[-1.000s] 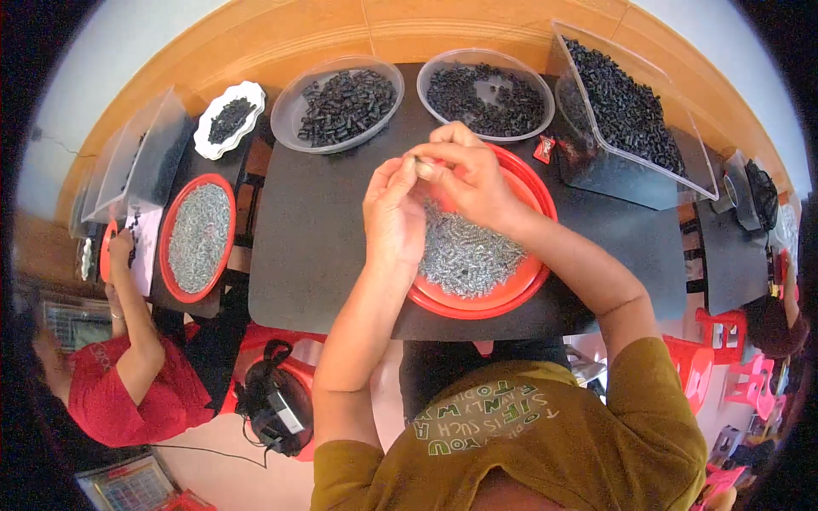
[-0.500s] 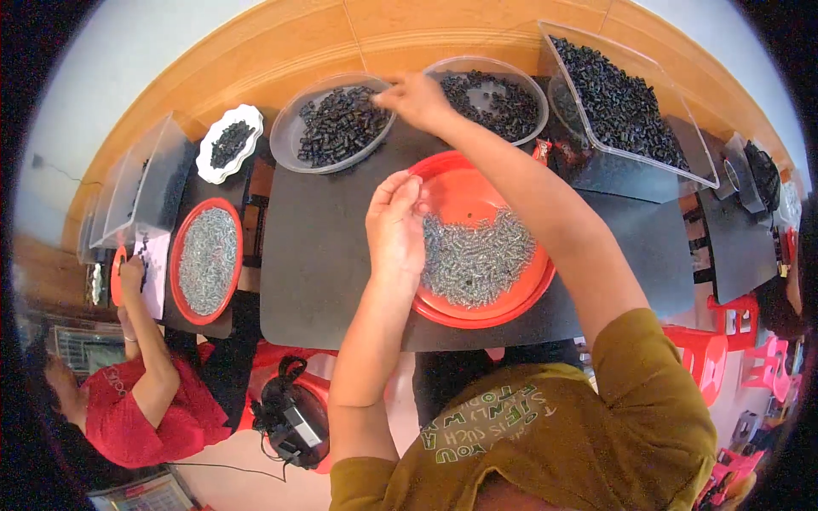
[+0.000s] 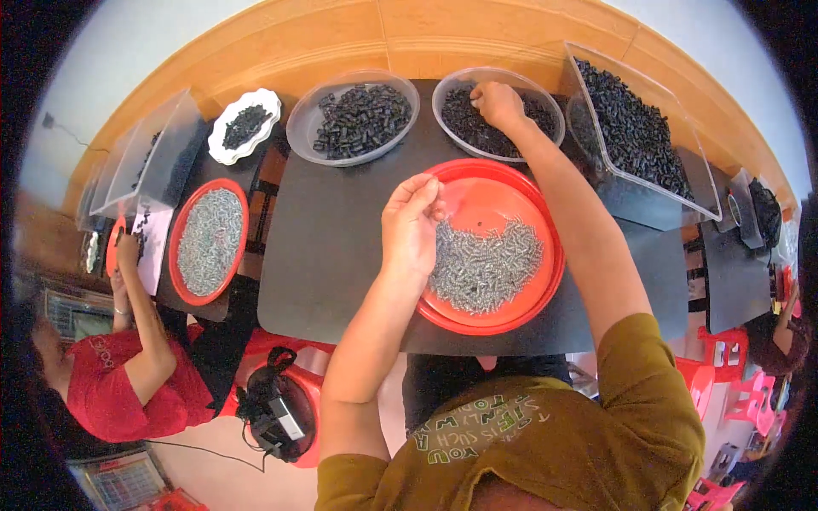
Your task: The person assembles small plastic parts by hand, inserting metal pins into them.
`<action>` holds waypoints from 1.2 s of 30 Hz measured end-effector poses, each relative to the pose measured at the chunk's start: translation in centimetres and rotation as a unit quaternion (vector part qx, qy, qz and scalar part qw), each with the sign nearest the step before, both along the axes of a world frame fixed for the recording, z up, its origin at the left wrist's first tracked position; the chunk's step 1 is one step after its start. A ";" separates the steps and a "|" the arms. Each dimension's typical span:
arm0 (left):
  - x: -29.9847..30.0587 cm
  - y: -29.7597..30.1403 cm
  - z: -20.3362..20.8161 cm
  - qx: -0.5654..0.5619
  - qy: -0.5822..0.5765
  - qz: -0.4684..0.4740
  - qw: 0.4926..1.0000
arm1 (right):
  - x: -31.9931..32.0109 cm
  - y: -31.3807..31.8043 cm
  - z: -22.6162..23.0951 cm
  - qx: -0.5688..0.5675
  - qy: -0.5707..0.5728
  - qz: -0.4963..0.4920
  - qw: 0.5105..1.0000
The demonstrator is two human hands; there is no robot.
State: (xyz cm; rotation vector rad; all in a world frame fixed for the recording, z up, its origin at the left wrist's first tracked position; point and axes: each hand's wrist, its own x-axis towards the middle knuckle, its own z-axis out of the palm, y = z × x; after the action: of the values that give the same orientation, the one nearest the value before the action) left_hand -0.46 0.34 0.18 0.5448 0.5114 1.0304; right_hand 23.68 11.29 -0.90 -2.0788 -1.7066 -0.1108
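My left hand [image 3: 411, 226] is raised over the left rim of a round red tray [image 3: 545, 285], palm up with fingertips pinched together. Whatever it holds, if anything, is too small to make out. Many small silver metal springs [image 3: 486, 264] lie heaped in that tray. My right hand [image 3: 501, 106] reaches across to a round clear tub [image 3: 558, 128] and dips into its small black pieces [image 3: 469, 123]. Its fingers are drawn together; what is between them is hidden.
Left of that tub sits another clear tub [image 3: 300, 145] of black cylinders [image 3: 362, 119]. A large clear bin [image 3: 609, 166] of black pieces stands right. At left are a white scalloped plate [image 3: 223, 149], a red tray [image 3: 175, 264] of springs, and a co-worker in red [image 3: 145, 375].
My right hand has moved right, from beside the left tub into the right tub. My left hand stays pinched over the tray's left edge. The view has shifted slightly.
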 end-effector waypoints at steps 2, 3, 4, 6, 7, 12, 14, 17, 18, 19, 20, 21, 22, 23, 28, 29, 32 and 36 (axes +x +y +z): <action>0.2 -0.1 0.0 0.001 0.005 -0.008 1.000 | 0.0 -0.1 0.2 0.001 0.023 -0.018 1.000; 0.3 -0.1 0.1 0.003 0.008 -0.010 1.000 | -0.2 -0.3 0.5 0.006 0.043 -0.034 0.998; 0.3 0.0 0.1 0.005 0.010 -0.012 1.000 | -0.4 -1.0 0.4 0.079 0.049 0.007 0.996; 0.2 0.2 0.0 0.007 0.012 -0.013 1.000 | -2.5 -3.1 1.9 0.092 0.171 0.067 0.979; 0.3 0.1 0.3 0.012 0.019 -0.012 1.000 | -3.7 -4.4 2.5 0.108 0.291 0.123 0.943; 0.3 0.1 0.2 0.006 -0.018 0.001 1.000 | -10.4 -11.2 3.9 0.187 0.200 0.258 0.926; 0.2 0.4 -0.5 0.003 -0.031 -0.001 1.000 | -11.1 -12.3 3.9 0.229 0.079 0.305 0.921; 0.2 0.5 -0.6 -0.005 -0.052 -0.013 0.999 | -11.0 -13.2 4.2 0.286 -0.011 0.318 0.904; 0.3 0.4 -0.4 -0.004 -0.051 -0.014 0.999 | -10.8 -13.4 4.1 0.287 -0.010 0.317 0.904; 0.5 0.4 -0.2 -0.005 -0.062 -0.030 0.998 | -10.4 -13.5 3.9 0.288 -0.035 0.314 0.904; 0.5 0.2 0.0 -0.008 -0.073 -0.045 0.996 | -10.4 -13.8 4.0 0.288 -0.058 0.313 0.903; 0.5 0.1 0.0 -0.009 -0.072 -0.045 0.996 | -10.3 -14.1 4.1 0.288 -0.056 0.313 0.903; 0.5 0.0 0.0 -0.014 -0.059 -0.039 0.997 | -10.2 -14.5 4.4 0.262 -0.038 0.312 0.912; 0.5 0.0 0.0 -0.019 -0.046 -0.034 0.998 | -10.2 -14.8 4.7 0.237 -0.021 0.311 0.920; -0.2 1.0 -0.2 -0.003 -0.042 -0.007 0.999 | -9.0 -16.3 5.1 0.119 0.114 0.279 0.946; -0.1 1.0 -0.2 -0.006 -0.048 -0.005 0.999 | -8.4 -16.3 4.7 0.045 0.111 0.282 0.952; -0.2 0.9 0.0 -0.014 -0.055 0.004 0.998 | -8.1 -16.0 3.9 -0.017 0.087 0.294 0.952; -0.3 1.4 -0.1 -0.013 -0.059 0.027 0.998 | -9.0 -15.0 3.2 -0.039 0.041 0.306 0.950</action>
State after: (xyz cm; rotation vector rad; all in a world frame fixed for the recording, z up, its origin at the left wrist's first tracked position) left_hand -0.77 1.71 0.07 0.4469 0.4363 1.0990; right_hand 14.65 -3.68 2.34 -1.4843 -2.2415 0.2350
